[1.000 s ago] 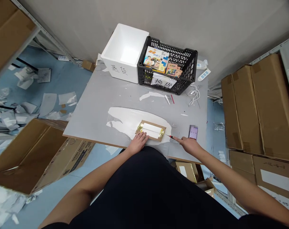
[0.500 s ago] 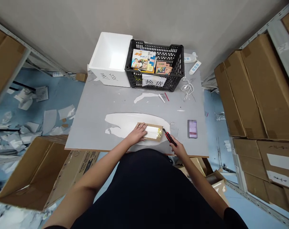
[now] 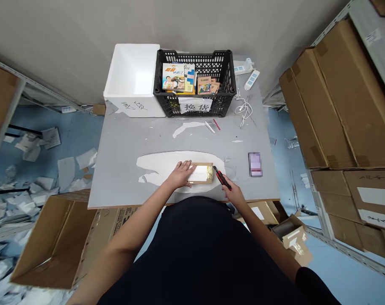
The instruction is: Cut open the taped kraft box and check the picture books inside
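A small cardboard box [image 3: 209,176] with a white label and shiny clear tape at its right end lies on a white worn patch of the grey table. My left hand [image 3: 180,174] grips its left end, fingers across the top and far edge, thumb on the near side. In my right hand [image 3: 234,194] is a red and black utility knife [image 3: 222,178]. Its tip points up and left, right beside the taped end of the box; whether blade and box touch I cannot tell.
A white foam bin [image 3: 133,106] and a black crate [image 3: 195,112] with several booklets stand at the back. A phone [image 3: 255,164] and a white cable [image 3: 244,111] lie to the right. Open cartons [image 3: 52,245] and paper scraps are on the floor; shelved boxes [image 3: 332,106] flank the right.
The box has turned slightly and now lies squarer to the table's front edge. My right hand keeps the knife beside the taped end. The camera view has shifted a little.
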Motion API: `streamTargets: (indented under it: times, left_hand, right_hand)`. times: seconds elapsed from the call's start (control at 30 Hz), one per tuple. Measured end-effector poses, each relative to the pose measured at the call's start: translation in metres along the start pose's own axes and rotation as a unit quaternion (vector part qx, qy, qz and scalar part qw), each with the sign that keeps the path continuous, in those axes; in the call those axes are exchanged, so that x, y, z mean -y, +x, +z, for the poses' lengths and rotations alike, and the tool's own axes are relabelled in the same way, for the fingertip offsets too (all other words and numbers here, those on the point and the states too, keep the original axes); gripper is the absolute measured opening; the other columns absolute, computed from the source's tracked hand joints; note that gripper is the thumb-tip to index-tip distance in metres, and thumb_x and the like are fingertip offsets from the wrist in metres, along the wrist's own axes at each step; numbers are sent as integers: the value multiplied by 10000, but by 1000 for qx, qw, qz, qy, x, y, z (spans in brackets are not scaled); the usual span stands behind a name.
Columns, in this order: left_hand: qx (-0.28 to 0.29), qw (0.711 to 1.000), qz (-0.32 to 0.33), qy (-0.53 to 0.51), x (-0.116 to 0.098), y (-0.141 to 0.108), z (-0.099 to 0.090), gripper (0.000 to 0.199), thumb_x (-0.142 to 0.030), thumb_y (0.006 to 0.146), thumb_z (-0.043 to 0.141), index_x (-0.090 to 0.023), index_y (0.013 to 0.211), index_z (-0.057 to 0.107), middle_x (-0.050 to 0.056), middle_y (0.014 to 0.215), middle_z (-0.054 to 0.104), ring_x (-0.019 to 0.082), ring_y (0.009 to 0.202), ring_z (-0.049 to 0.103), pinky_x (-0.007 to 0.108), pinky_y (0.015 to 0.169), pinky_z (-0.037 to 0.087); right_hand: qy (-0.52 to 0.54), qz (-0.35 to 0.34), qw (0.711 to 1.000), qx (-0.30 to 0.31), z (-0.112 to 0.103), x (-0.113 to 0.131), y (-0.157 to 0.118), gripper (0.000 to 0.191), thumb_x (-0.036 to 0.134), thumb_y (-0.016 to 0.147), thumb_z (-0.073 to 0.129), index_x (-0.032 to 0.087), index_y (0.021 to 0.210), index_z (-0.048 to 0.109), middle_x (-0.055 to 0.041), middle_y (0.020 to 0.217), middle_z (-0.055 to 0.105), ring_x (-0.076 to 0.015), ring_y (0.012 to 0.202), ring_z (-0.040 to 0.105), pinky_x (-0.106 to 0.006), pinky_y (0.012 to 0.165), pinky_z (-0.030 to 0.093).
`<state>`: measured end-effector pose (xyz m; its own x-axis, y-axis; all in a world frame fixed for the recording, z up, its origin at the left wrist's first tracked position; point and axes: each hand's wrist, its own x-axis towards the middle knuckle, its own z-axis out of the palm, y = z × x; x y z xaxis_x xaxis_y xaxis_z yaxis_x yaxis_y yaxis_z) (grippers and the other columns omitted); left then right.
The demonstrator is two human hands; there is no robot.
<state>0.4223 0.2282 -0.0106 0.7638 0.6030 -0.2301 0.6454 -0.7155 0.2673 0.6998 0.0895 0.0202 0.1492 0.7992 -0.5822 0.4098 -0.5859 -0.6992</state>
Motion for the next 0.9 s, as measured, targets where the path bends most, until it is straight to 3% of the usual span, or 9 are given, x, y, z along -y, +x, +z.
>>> streamTargets:
  times: [0.27,0.43,0.53,0.7,0.9]
  left_hand:
    - [-16,1000,-7,4,-3,2,5,1060,-510,632,797,-179,1489,269,220,1497,333,364,1384,292,514,1143,165]
    - [-23,1000,-4,4,-3,2,10,1050,-501,636,796,-177,1487,272,218,1501,325,359,1393,277,517,1149,158]
    - [-22,1000,-4,3,-2,2,12,1048,-501,638,794,-188,1488,267,211,1508,317,360,1400,264,525,1148,154]
    - [-21,1000,-7,0,-5,2,12,1031,-492,641,796,-198,1484,281,211,1512,312,367,1402,259,530,1149,146]
    - [-7,1000,-17,-2,-8,2,9,1021,-503,637,794,-224,1482,294,198,1529,288,366,1408,247,526,1154,126]
  right_hand:
    - [-155,-68,985,-17,1,11,-10,623,249,893,398,285,1507,300,-42,1050,708,-188,799,667,-334,778,540]
    - [-148,-80,986,-19,6,11,-10,592,274,919,391,284,1504,303,-30,1302,617,-200,1024,639,-318,873,508]
    - [-172,-89,981,-24,9,13,-11,583,264,936,377,276,1511,280,-37,1350,581,-206,1138,586,-303,914,476]
    - [-283,-76,956,-25,17,21,-15,580,229,973,334,262,1535,198,-91,1141,656,-211,982,623,-277,831,456]
    - [-375,-58,924,-42,27,28,-14,578,225,995,318,273,1543,138,-90,1053,629,-192,876,619,-249,754,421]
